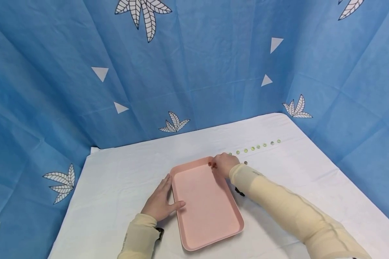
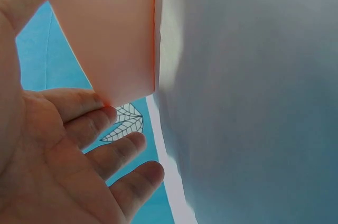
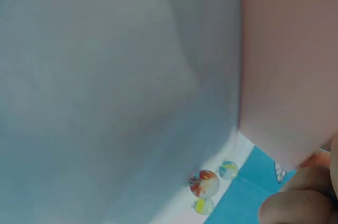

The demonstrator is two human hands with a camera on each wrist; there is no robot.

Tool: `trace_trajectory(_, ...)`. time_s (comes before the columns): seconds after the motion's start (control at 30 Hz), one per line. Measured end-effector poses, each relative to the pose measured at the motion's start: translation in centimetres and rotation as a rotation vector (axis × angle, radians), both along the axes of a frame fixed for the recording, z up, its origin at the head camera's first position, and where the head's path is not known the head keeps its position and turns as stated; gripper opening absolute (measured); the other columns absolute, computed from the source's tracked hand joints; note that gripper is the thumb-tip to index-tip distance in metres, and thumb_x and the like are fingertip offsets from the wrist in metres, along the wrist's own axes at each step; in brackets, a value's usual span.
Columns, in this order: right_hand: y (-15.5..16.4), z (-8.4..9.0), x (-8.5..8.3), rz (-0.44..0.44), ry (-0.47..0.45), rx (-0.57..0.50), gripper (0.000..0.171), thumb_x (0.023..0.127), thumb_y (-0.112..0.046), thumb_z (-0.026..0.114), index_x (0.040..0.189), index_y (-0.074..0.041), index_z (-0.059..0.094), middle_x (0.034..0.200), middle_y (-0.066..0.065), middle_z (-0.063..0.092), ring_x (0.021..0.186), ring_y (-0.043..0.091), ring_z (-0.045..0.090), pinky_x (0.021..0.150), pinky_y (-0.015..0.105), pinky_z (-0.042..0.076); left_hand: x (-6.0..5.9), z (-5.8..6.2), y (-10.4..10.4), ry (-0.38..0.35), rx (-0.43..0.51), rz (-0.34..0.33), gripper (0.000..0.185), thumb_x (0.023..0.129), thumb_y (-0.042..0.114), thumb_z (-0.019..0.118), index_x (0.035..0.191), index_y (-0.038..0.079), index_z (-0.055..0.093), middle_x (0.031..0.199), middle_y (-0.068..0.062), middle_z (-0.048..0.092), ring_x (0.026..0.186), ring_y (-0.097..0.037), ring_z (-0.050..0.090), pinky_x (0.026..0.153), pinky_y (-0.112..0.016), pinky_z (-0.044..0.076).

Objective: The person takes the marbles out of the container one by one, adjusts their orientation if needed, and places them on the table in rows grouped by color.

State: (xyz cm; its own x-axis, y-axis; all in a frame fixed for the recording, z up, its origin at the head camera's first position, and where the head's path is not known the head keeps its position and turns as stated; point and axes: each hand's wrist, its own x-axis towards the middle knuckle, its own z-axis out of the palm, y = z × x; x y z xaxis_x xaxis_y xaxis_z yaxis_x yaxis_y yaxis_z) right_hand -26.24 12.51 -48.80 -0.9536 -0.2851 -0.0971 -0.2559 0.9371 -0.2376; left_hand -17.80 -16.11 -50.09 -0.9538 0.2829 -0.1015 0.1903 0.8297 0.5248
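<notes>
Two hands at a pink tray [image 1: 207, 201] on a white-covered table [image 1: 116, 187].

The left hand [image 1: 160, 203] lies flat, fingers straight, against the tray's left rim. The right hand [image 1: 223, 163] curls over the far corner; its fingertips are hidden, so what they pinch cannot be told. A row of glass marbles [image 1: 255, 146] lies just beyond, blurred in the wrist view.

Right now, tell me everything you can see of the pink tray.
The pink tray is a rectangular, shallow dish with rounded corners and a low raised rim; it looks like smooth matte plastic. It lies flat and empty on the white table cover, turned at a slant to the table's edge. The left hand rests open against its left rim, thumb on the edge. The right hand touches its far right corner.
</notes>
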Motion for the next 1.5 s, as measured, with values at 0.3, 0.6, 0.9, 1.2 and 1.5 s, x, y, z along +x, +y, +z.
trace_trajectory(0.3,2.8,1.9,0.9,-0.027,0.013,-0.225,0.02,0.091,-0.028,0.067,0.108,-0.02,0.074,0.093,-0.001,0.072,0.068,0.012,0.065,0.071,0.036,0.055,0.0,-0.2,0.0,0.01,-0.001,-0.002,0.112,0.072,0.06,0.076,0.154,0.01,0.019,0.16,-0.006,0.016,0.144,-0.03,0.019,0.114,-0.049,0.026)
trace_trajectory(0.6,7.2,3.6,1.3,-0.072,0.033,-0.333,0.025,0.092,-0.029,0.065,0.111,-0.015,0.072,0.053,0.002,0.059,0.043,0.014,0.052,0.055,0.033,0.049,0.1,-0.3,0.0,0.013,-0.009,-0.004,0.112,0.071,0.061,0.075,0.154,0.009,0.02,0.16,-0.006,0.016,0.144,-0.03,0.019,0.114,-0.049,0.026)
trace_trajectory(0.9,11.9,3.3,1.4,-0.141,0.043,-0.306,0.025,0.091,-0.029,0.066,0.11,-0.014,0.074,0.084,0.006,0.071,0.065,0.017,0.058,0.068,0.04,0.051,0.1,-0.3,0.0,0.009,-0.006,-0.006,0.112,0.072,0.06,0.076,0.154,0.009,0.019,0.16,-0.006,0.016,0.145,-0.03,0.019,0.114,-0.049,0.025)
trace_trajectory(1.2,15.0,1.9,1.3,-0.162,0.028,-0.252,0.024,0.09,-0.023,0.068,0.11,-0.01,0.074,0.088,0.012,0.072,0.082,0.03,0.067,0.095,0.057,0.044,-0.1,-0.5,0.0,0.016,-0.006,-0.009,0.112,0.071,0.06,0.076,0.154,0.009,0.019,0.16,-0.006,0.016,0.144,-0.03,0.019,0.114,-0.048,0.025)
trace_trajectory(1.5,16.5,0.2,0.9,-0.174,0.003,-0.203,0.02,0.087,-0.019,0.071,0.106,-0.011,0.075,0.115,0.017,0.067,0.113,0.04,0.057,0.093,0.057,0.046,-0.1,-0.6,0.0,0.013,-0.018,0.0,0.114,0.07,0.062,0.075,0.154,0.01,0.018,0.16,-0.006,0.015,0.145,-0.031,0.019,0.114,-0.049,0.025)
